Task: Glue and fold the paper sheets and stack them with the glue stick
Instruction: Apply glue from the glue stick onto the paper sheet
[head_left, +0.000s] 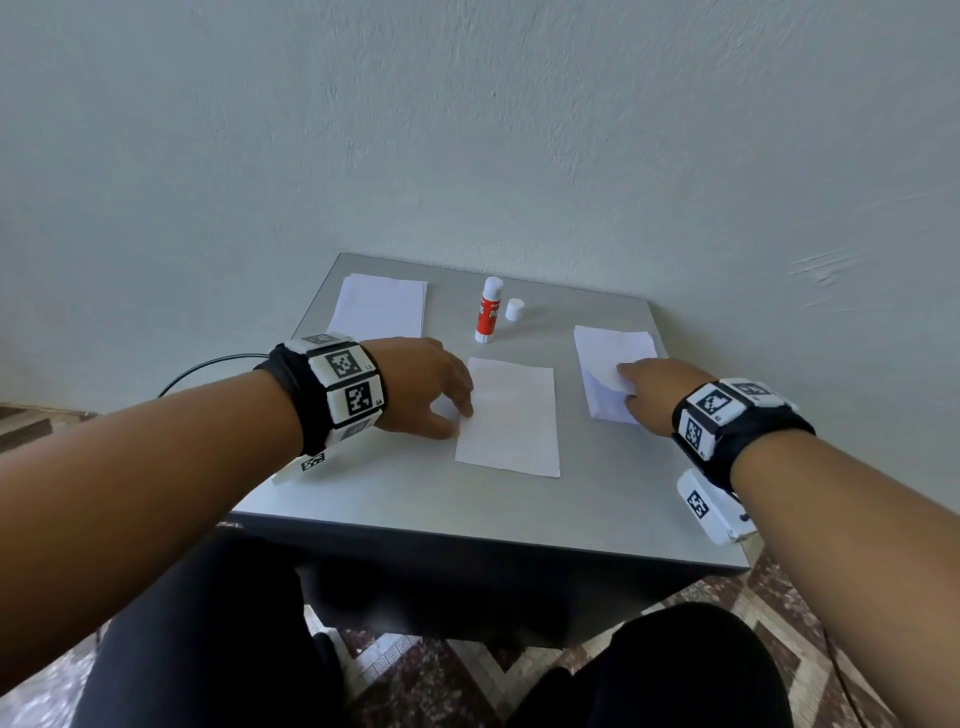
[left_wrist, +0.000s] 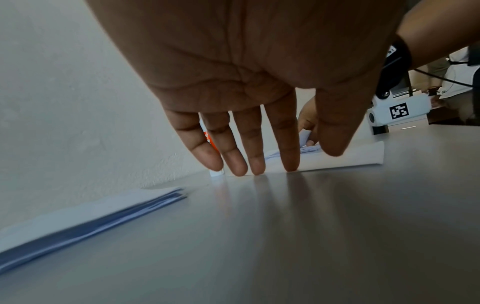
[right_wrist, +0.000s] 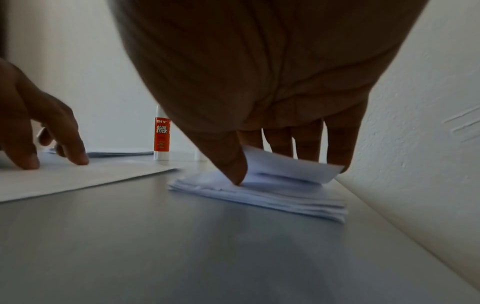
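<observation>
With a pile of folded sheets (head_left: 615, 374) at the table's (head_left: 395, 499) right edge, our right hand (head_left: 657, 392) pinching its top piece, our straight-fingered left hand (head_left: 426, 387) steadies an unfolded sheet (head_left: 511, 415) mid-table, the uncapped glue stick (head_left: 488, 310) upright behind and a stack of plain sheets (head_left: 379, 306) waiting far-left.

A grey table (head_left: 467, 499) stands against a pale plastered wall (head_left: 467, 130). The wall bears a few raised scratch marks (head_left: 823, 270) at the right. Below lies a patterned tile floor (head_left: 415, 670). A black cable (head_left: 208, 366) curves beside the table's left edge. The person's dark trousers (head_left: 208, 649) fill the bottom.
</observation>
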